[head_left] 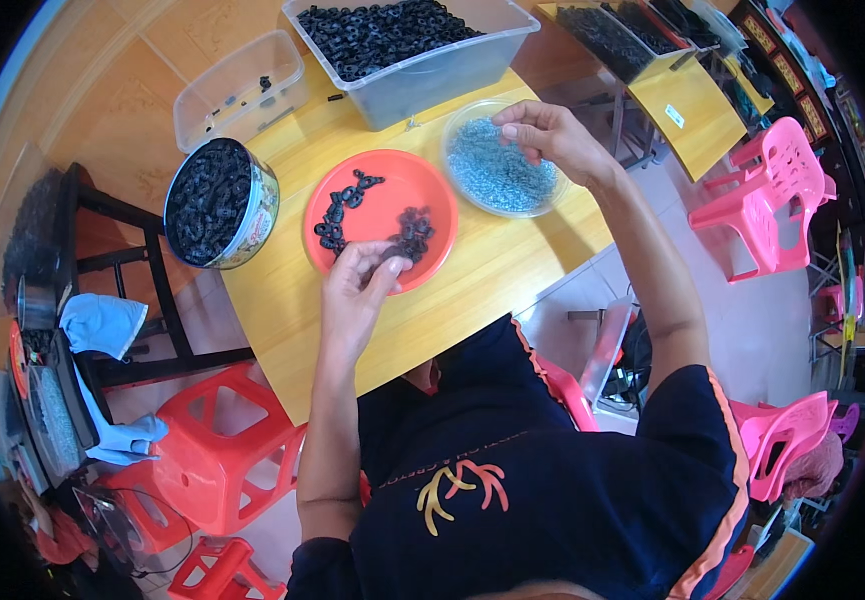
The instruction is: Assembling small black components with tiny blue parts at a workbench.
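My left hand (361, 290) is over the near edge of an orange-red plate (378, 218), its thumb and fingers pinched on a small black plastic part (395, 254). Beside those fingertips lies a loose pile of black parts (414, 228). More black parts (336, 215) form a curved row along the plate's left side. To the right, my right hand (551, 140) hovers at the far right of a clear round tub (515, 213) full of tiny shiny bluish pieces (498, 165). Its thumb and fingers are pinched together; anything between them is too small to make out.
A large clear bin (433, 90) of black parts stands at the table's far edge. Left of it are a shallow clear box (243, 95) and a round bucket (253, 215) of black parts. Red stools (218, 460) and a pink chair (778, 200) flank the table.
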### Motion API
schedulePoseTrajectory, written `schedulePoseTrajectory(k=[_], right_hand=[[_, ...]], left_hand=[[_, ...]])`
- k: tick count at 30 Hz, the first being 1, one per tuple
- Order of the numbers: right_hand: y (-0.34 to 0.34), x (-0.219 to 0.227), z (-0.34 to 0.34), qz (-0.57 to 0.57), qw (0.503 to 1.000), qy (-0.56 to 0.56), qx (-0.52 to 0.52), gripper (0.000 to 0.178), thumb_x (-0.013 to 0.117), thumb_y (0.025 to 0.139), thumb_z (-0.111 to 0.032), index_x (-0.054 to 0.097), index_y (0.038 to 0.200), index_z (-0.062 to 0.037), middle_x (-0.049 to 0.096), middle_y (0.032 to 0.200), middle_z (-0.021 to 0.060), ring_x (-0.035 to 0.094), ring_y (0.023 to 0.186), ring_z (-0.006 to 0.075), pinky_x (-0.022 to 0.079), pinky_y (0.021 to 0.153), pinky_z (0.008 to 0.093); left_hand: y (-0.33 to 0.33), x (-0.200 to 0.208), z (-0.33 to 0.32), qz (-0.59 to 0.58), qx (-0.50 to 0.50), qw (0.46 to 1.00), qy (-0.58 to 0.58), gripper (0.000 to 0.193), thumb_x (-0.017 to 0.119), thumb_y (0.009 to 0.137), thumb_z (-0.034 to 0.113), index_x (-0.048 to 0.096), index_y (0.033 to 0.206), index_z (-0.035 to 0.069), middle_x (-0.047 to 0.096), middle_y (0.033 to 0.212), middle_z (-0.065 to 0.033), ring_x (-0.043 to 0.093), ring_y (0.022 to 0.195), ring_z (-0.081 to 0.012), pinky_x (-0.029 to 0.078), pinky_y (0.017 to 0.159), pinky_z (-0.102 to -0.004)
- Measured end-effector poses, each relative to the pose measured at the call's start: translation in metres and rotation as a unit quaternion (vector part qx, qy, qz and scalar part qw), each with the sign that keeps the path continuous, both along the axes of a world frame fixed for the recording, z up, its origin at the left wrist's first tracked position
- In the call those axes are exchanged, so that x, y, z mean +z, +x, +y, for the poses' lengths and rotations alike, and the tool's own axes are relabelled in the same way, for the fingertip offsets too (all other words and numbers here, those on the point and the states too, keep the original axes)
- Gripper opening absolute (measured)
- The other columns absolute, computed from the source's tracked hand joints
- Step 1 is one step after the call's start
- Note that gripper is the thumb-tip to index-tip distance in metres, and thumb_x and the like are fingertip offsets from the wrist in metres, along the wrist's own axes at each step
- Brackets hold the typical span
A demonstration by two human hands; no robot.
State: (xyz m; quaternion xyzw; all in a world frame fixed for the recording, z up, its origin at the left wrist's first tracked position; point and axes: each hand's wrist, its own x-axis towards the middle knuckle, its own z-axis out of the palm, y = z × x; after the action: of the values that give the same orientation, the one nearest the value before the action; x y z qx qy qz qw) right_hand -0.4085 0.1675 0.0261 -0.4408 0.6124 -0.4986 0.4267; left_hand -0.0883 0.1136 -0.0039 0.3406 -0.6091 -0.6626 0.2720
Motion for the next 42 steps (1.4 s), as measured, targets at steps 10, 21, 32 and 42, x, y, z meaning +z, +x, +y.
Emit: schedulePoseTrajectory(k=[10, 21, 32, 42], right_hand=[[0.008, -0.001, 0.006, -0.181, 0.983, -0.006, 0.001, 0.024, 0.065, 0.090, -0.015, 0.060, 0.110, -0.0039, 0.062, 0.084, 0.0033, 0.045, 0.058, 0.0048, 0.042, 0.052, 0.0203], [0.016, 0.003, 0.016, -0.140, 0.990, -0.008, -0.008, 0.025, 0.064, 0.090, -0.014, 0.056, 0.112, -0.0019, 0.062, 0.081, 0.0028, 0.051, 0.061, 0.0050, 0.045, 0.054, 0.0207], [0.010, -0.016, 0.014, 0.011, 0.994, -0.067, -0.086, 0.022, 0.064, 0.089, -0.010, 0.058, 0.108, -0.0014, 0.061, 0.091, 0.0016, 0.054, 0.071, 0.0071, 0.047, 0.060, 0.0221], [0.016, -0.021, 0.013, 0.149, 0.963, -0.192, -0.117, 0.021, 0.060, 0.090, -0.004, 0.057, 0.110, -0.0016, 0.060, 0.091, 0.0033, 0.057, 0.076, 0.0071, 0.049, 0.064, 0.0218]], left_hand=[[-0.123, -0.002, -0.027, 0.194, 0.003, 0.974, -0.121, 0.014, 0.064, 0.086, 0.004, 0.061, 0.099, 0.000, 0.064, 0.105, -0.0064, 0.061, 0.092, -0.0135, 0.047, 0.084, -0.0274], [-0.163, -0.013, -0.033, 0.166, -0.040, 0.977, -0.127, 0.017, 0.059, 0.089, 0.000, 0.056, 0.106, -0.002, 0.062, 0.090, -0.0064, 0.060, 0.079, -0.0094, 0.049, 0.068, -0.0207], [-0.177, -0.012, -0.037, 0.140, -0.042, 0.989, 0.019, 0.014, 0.059, 0.089, 0.004, 0.054, 0.102, -0.001, 0.061, 0.081, -0.0051, 0.057, 0.065, -0.0097, 0.046, 0.055, -0.0221], [-0.176, -0.004, -0.042, 0.107, -0.053, 0.991, 0.056, 0.022, 0.061, 0.092, 0.013, 0.050, 0.107, 0.001, 0.063, 0.091, -0.0097, 0.059, 0.068, -0.0117, 0.046, 0.056, -0.0232]])
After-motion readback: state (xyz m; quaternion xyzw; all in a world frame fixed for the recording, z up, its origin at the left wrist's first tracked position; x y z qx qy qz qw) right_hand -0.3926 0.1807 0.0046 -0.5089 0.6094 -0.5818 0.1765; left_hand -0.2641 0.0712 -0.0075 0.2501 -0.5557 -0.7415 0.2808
